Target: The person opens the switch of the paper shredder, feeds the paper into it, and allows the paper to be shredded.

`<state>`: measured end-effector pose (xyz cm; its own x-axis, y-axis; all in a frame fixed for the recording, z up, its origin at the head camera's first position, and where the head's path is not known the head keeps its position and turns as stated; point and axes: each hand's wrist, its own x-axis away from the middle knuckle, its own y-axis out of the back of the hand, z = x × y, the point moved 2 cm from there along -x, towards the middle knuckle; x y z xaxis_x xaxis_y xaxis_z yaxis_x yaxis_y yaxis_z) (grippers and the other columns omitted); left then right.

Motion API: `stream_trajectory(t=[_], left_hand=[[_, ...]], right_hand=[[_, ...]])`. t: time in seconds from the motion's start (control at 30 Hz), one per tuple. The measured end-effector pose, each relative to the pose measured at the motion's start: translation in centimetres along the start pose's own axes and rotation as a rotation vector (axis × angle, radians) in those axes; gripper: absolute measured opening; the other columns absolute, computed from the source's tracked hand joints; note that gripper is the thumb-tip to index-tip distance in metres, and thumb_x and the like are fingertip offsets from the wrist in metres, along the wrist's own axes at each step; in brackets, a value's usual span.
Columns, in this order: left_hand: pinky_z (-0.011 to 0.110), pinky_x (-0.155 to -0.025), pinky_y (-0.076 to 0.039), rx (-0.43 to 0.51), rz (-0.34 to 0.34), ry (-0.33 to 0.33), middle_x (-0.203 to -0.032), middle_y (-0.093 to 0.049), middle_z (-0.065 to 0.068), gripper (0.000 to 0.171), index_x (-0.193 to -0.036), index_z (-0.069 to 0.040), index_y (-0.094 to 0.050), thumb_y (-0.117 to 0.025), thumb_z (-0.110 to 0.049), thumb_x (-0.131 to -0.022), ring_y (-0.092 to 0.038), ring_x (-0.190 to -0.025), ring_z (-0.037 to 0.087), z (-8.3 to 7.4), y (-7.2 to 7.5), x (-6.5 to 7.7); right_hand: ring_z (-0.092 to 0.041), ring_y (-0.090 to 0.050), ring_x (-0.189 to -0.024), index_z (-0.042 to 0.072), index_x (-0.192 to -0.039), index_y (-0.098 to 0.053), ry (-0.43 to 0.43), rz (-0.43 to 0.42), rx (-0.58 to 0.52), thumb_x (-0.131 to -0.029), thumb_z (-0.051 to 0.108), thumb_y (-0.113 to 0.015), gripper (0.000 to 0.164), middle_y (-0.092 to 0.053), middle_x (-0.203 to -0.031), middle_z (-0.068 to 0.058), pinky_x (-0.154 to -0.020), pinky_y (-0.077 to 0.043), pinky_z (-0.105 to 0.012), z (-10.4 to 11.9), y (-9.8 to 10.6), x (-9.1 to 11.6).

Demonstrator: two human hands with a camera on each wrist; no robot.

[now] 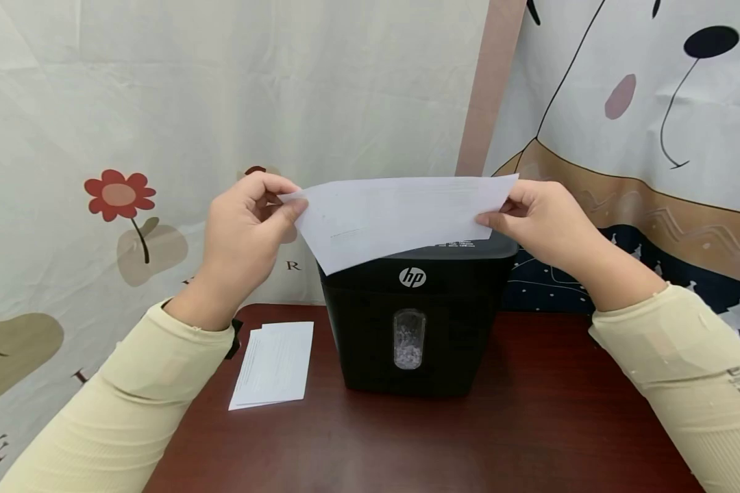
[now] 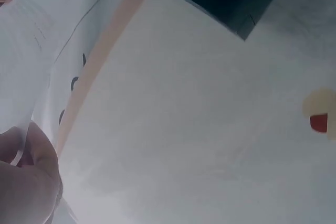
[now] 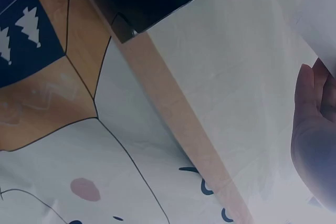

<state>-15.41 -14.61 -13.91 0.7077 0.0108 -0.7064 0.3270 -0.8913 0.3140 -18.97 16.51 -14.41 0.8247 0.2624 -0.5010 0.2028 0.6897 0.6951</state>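
A sheet of white paper (image 1: 395, 212) is stretched between both hands, above and in front of the top of a black HP paper shredder (image 1: 370, 329). My left hand (image 1: 243, 236) pinches the sheet's left edge between thumb and fingers. At the right edge my right hand (image 1: 545, 222) pinches it the same way. The paper hides most of the shredder's top, so its slot is out of sight. In the left wrist view the sheet (image 2: 23, 56) runs up from the left hand (image 2: 29, 177). The right wrist view shows the right hand (image 3: 317, 129) at the sheet's corner.
Several printed sheets (image 1: 274, 370) lie in a small stack left of the shredder on the dark red table (image 1: 407, 445). Shreds show through the shredder's window (image 1: 410, 340). A patterned curtain (image 1: 345, 89) hangs close behind the table.
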Motion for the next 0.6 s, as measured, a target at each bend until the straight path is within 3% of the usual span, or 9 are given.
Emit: stream_trajectory(t=[0.13,0.4,0.6], left_hand=[[0.021,-0.056,-0.048,-0.02,-0.004,-0.048,-0.079,-0.056,0.003,0.01,-0.089,0.001,-0.062,-0.063,-0.006,-0.082,-0.056,-0.055,0.01,-0.2,-0.2,-0.4],[0.017,-0.046,-0.041,-0.103,-0.031,-0.115,-0.079,-0.059,0.001,0.007,-0.085,-0.001,-0.064,-0.064,-0.008,-0.082,-0.052,-0.061,0.009,0.1,-1.0,-1.4],[0.017,-0.061,-0.043,-0.096,-0.081,-0.244,-0.079,-0.062,0.008,0.004,-0.081,0.002,-0.064,-0.066,-0.001,-0.079,-0.053,-0.065,0.003,0.7,-1.9,-2.4]], right_hand=[[0.0,-0.053,-0.07,0.006,-0.097,-0.068,-0.017,0.006,0.02,-0.081,0.016,-0.067,0.019,-0.064,-0.095,-0.01,-0.059,-0.04,-0.012,-0.2,0.0,-0.3],[-0.01,-0.046,-0.068,0.004,-0.097,-0.068,-0.01,-0.025,0.083,-0.082,0.017,-0.066,0.019,-0.064,-0.09,-0.011,-0.054,-0.035,-0.017,-1.1,-0.2,-0.8],[-0.015,-0.043,-0.069,0.003,-0.096,-0.068,-0.024,-0.043,0.083,-0.083,0.018,-0.065,0.019,-0.064,-0.088,-0.012,-0.053,-0.033,-0.019,-2.1,-0.6,-1.4]])
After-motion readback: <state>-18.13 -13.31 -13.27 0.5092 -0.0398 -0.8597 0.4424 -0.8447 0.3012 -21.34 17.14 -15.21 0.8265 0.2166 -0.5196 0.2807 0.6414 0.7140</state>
